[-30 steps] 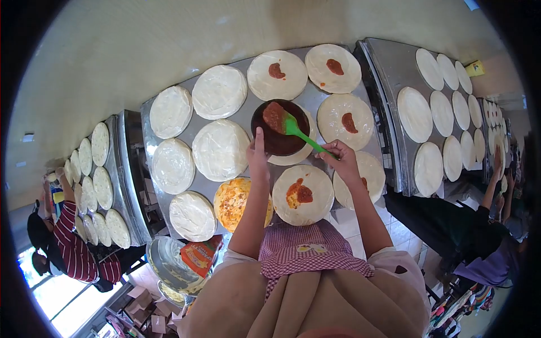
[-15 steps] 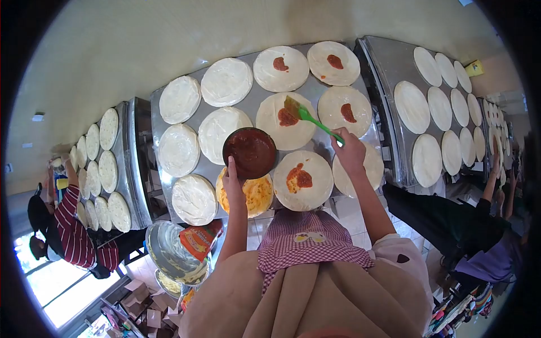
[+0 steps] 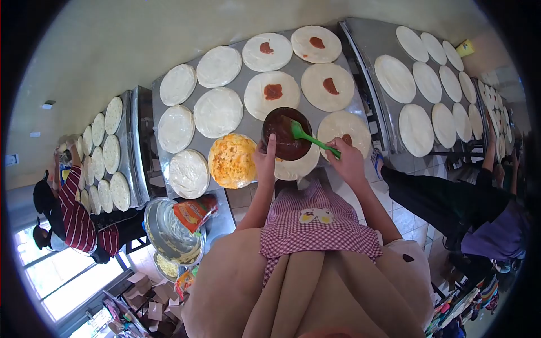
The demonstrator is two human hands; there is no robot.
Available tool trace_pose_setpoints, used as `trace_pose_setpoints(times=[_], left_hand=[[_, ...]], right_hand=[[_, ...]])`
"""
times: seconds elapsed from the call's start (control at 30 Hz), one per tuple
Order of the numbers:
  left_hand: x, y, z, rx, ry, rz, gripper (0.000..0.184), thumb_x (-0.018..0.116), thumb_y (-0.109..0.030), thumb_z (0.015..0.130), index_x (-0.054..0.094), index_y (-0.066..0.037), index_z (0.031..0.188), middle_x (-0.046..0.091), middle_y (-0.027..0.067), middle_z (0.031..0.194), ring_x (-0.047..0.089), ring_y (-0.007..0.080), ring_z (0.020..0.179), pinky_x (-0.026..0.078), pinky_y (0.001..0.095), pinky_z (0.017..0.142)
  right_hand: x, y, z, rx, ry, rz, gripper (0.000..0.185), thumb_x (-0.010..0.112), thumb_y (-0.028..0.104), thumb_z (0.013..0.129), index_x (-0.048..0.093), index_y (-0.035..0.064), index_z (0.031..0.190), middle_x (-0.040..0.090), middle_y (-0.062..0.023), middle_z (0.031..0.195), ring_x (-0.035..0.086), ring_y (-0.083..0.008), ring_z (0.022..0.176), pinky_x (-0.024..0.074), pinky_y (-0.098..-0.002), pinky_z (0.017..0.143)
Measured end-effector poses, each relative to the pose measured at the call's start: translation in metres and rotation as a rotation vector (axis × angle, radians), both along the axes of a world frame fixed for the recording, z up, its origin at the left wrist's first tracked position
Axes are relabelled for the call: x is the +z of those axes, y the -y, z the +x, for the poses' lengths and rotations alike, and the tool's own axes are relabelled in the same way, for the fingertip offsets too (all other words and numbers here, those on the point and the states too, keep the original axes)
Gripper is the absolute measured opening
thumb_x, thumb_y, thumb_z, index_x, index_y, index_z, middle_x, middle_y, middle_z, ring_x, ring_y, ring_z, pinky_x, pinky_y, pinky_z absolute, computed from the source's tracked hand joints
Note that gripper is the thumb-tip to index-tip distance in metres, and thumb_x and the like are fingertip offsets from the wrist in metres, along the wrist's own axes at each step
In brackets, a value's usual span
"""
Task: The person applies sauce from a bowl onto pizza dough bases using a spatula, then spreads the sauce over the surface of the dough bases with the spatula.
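Note:
My left hand (image 3: 265, 160) grips the near left side of a dark bowl (image 3: 278, 147) that holds red sauce. In my right hand (image 3: 347, 161) is a green spatula (image 3: 315, 142), its head dipped inside the bowl. The bowl hangs over a dough round (image 3: 298, 169) at the table's near edge and hides much of it. Behind the bowl lies a dough round (image 3: 256, 96) with a red sauce patch (image 3: 273, 92) at its middle. A round covered in orange topping (image 3: 232, 161) sits just left of my left hand.
More pale dough rounds (image 3: 218, 112) cover the metal table (image 3: 245, 63). Below left stand a large metal bowl (image 3: 163, 228) and a red packet (image 3: 193, 212). Side tables hold further rounds (image 3: 416, 129). One person (image 3: 79, 217) is at far left, another (image 3: 451, 191) at right.
The spatula has moved from the middle dough round into the bowl, leaving a wider sauce patch there. My left hand has carried the bowl to the right, over the near round.

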State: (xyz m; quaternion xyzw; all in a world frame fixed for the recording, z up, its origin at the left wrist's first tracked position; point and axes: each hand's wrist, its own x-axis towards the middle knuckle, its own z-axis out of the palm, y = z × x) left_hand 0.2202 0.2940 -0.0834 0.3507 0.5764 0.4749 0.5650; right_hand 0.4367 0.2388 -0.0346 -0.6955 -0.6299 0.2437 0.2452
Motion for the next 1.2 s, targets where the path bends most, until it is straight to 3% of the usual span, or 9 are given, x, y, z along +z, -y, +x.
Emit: trace_pose_setpoints(times=[0.17, 0.27, 0.53, 0.73, 0.87, 1.0, 1.03, 1.13, 1.2], left_hand=[[0.001, 0.028, 0.014, -0.012, -0.001, 0.034, 0.048, 0.060, -0.037, 0.086, 0.057, 0.007, 0.105, 0.062, 0.0098, 0.093, 0.057, 0.0123, 0.081, 0.046, 0.0243, 0.075], [0.003, 0.041, 0.014, 0.014, 0.064, -0.036, 0.052, 0.060, -0.040, 0.085, 0.056, 0.007, 0.106, 0.061, 0.0100, 0.095, 0.058, 0.0138, 0.083, 0.047, 0.0257, 0.074], [0.006, 0.074, 0.003, 0.229, 0.394, -0.141, 0.053, 0.059, -0.045, 0.084, 0.055, 0.002, 0.109, 0.059, 0.0095, 0.098, 0.061, 0.0173, 0.086, 0.051, 0.0292, 0.071], [-0.007, 0.074, -0.037, 0.275, 0.504, -0.145, 0.067, 0.060, -0.050, 0.082, 0.047, 0.003, 0.118, 0.055, 0.0129, 0.111, 0.059, 0.0223, 0.096, 0.051, 0.0331, 0.078], [-0.027, 0.059, -0.082, 0.281, 0.552, -0.164, 0.069, 0.053, -0.049, 0.086, 0.036, 0.000, 0.131, 0.047, 0.0145, 0.127, 0.050, 0.0271, 0.113, 0.046, 0.0400, 0.090], [-0.027, 0.050, -0.129, 0.392, 0.524, -0.139, 0.065, 0.056, -0.047, 0.085, 0.043, 0.005, 0.122, 0.053, 0.0155, 0.117, 0.057, 0.0247, 0.102, 0.050, 0.0350, 0.082], [-0.021, 0.048, -0.140, 0.430, 0.487, -0.127, 0.065, 0.058, -0.046, 0.084, 0.046, 0.008, 0.118, 0.056, 0.0158, 0.112, 0.060, 0.0233, 0.096, 0.052, 0.0320, 0.078], [-0.011, 0.041, -0.170, 0.436, 0.464, -0.105, 0.060, 0.057, -0.043, 0.086, 0.048, 0.007, 0.116, 0.057, 0.0157, 0.110, 0.060, 0.0220, 0.095, 0.052, 0.0294, 0.078], [-0.011, 0.029, -0.190, 0.430, 0.454, -0.113, 0.057, 0.057, -0.042, 0.087, 0.049, 0.006, 0.116, 0.056, 0.0152, 0.111, 0.059, 0.0221, 0.097, 0.052, 0.0299, 0.079]], right_hand=[[-0.049, 0.035, 0.012, -0.017, -0.684, -0.160, 0.021, 0.061, 0.012, 0.082, 0.056, 0.0008, 0.099, 0.068, -0.0076, 0.081, 0.064, -0.0126, 0.072, 0.0466, -0.0252, 0.061], [-0.022, 0.045, 0.014, -0.070, -0.806, -0.372, 0.019, 0.061, 0.008, 0.082, 0.056, -0.0020, 0.098, 0.067, -0.0059, 0.082, 0.063, -0.0092, 0.077, 0.0453, -0.0201, 0.066], [-0.027, 0.052, 0.011, 0.078, -0.814, -0.241, 0.015, 0.061, 0.008, 0.083, 0.055, 0.0025, 0.095, 0.067, -0.0050, 0.084, 0.059, -0.0040, 0.070, 0.0378, -0.0152, 0.051], [-0.030, 0.026, -0.013, 0.128, -0.826, -0.324, 0.016, 0.062, 0.007, 0.083, 0.055, 0.0019, 0.096, 0.067, -0.0053, 0.084, 0.062, -0.0061, 0.075, 0.0394, -0.0162, 0.051], [-0.025, -0.016, -0.053, 0.137, -0.799, -0.357, 0.018, 0.063, 0.010, 0.083, 0.055, 0.0025, 0.097, 0.067, -0.0049, 0.085, 0.063, -0.0063, 0.077, 0.0379, -0.0158, 0.050], [-0.047, -0.084, -0.121, 0.233, -0.616, 0.039, 0.018, 0.062, 0.012, 0.083, 0.055, 0.0046, 0.098, 0.067, -0.0046, 0.088, 0.065, -0.0115, 0.085, 0.0444, -0.0263, 0.052], [-0.049, -0.099, -0.143, 0.226, -0.383, 0.258, 0.017, 0.060, 0.013, 0.083, 0.055, 0.0090, 0.098, 0.066, -0.0047, 0.083, 0.065, -0.0165, 0.079, 0.0472, -0.0331, 0.054], [-0.052, -0.140, -0.186, 0.323, 0.388, 0.322, 0.015, 0.059, 0.017, 0.082, 0.055, 0.0132, 0.096, 0.063, -0.0054, 0.076, 0.061, -0.0222, 0.069, 0.0477, -0.0365, 0.053], [-0.047, -0.153, -0.200, 0.248, 0.365, 0.316, 0.014, 0.059, 0.019, 0.082, 0.055, 0.0139, 0.094, 0.062, -0.0053, 0.073, 0.059, -0.0241, 0.064, 0.0474, -0.0374, 0.053]])
